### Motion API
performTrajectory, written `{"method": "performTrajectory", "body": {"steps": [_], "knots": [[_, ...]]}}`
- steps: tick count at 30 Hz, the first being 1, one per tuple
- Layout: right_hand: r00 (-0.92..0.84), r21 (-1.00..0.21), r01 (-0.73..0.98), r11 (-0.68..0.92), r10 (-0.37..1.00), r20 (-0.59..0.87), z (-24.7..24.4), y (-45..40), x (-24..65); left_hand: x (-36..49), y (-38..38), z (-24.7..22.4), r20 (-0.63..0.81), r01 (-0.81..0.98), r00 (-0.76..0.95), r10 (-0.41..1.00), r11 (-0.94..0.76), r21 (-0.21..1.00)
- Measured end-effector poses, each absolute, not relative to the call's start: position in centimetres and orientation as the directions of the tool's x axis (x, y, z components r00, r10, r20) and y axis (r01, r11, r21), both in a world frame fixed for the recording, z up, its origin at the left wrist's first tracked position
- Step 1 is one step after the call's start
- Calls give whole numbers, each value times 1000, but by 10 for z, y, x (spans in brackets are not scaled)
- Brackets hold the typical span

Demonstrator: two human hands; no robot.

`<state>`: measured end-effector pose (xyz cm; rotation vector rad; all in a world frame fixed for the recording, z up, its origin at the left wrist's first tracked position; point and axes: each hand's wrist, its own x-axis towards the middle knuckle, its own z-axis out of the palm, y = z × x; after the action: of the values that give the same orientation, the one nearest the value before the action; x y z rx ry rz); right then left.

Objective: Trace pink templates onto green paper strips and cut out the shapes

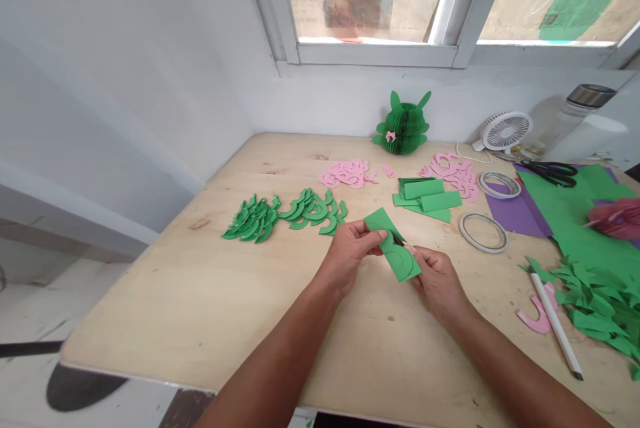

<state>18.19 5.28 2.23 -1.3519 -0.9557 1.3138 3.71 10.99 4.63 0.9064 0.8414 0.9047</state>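
Near the middle of the table, my left hand [356, 245] pinches a green paper strip [403, 263] with curved pencil outlines drawn on it. My right hand [436, 276] is closed around scissors [398, 239], of which only a dark blade shows at a cut in the strip; their handles are hidden by the fingers. Beyond my hands lie folded green paper strips [440, 200]. To the left are two piles of cut green curved pieces, one farther left [253, 218] and one nearer [315, 209].
Pink cut-outs [345, 174] lie behind, below a green paper honeycomb figure [404, 129]. On the right are tape rolls [483, 233], black-handled scissors [549, 173], a white pen [556, 325], green scraps [600, 305], a small fan [506, 131] and a bottle [570, 118].
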Motion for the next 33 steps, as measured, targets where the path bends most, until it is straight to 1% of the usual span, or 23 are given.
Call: {"method": "performTrajectory", "body": {"steps": [4,13,17,25,33], "knots": [[99,-975,-82,-207,972,-215,22,52,183,37,110,47,-197,-275,373,907,311,910],[62,-980,-25,-199,978,-200,14,51,186,32,112,50,-156,-192,373,915,241,951],[53,-985,8,-175,983,-174,19,51,186,29,114,53,-161,-159,407,899,244,957],[9,-982,27,-185,983,-185,23,50,187,25,115,53,-178,-115,435,883,251,961],[-8,-972,64,-228,973,-229,27,50,190,21,117,58,-174,-117,492,853,263,958]]}}
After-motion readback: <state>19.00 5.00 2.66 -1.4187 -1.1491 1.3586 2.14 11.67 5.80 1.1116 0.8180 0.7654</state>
